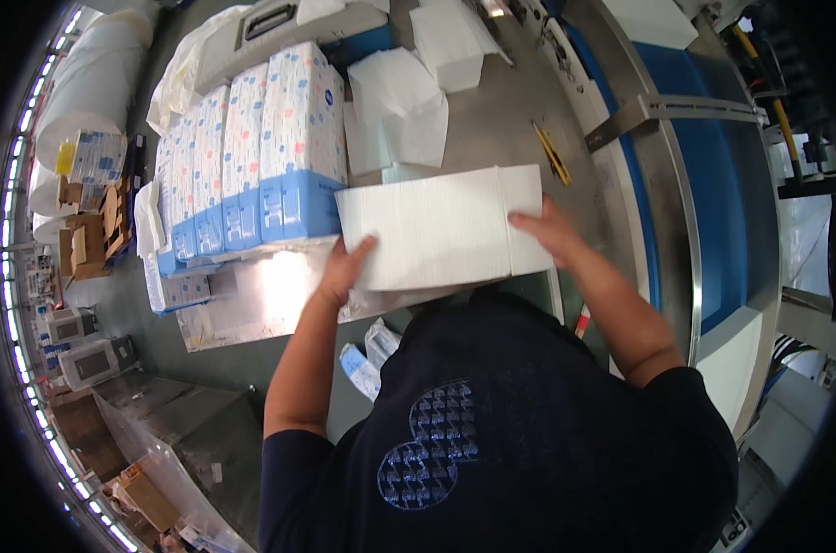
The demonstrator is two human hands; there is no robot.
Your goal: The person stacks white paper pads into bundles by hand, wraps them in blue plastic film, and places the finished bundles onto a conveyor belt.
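A long white block of folded paper tissue [436,230] is held level in front of my body, over the near edge of the metal table [252,290]. My left hand [346,267] grips its left end, thumb on the near face. At the opposite end my right hand [551,232] presses its thumb on the near face, with the other fingers mostly hidden behind. Close to the right end runs a vertical seam in the paper. Left of the block stand several wrapped tissue packs [293,120], white with blue bases and small blue and pink prints.
Loose white paper sheets [399,101] lie beyond the block. A yellow utility knife [551,155] rests on the table at the right. Farther right runs a blue conveyor belt [703,184] with metal rails. A grey case [270,32] sits behind the packs.
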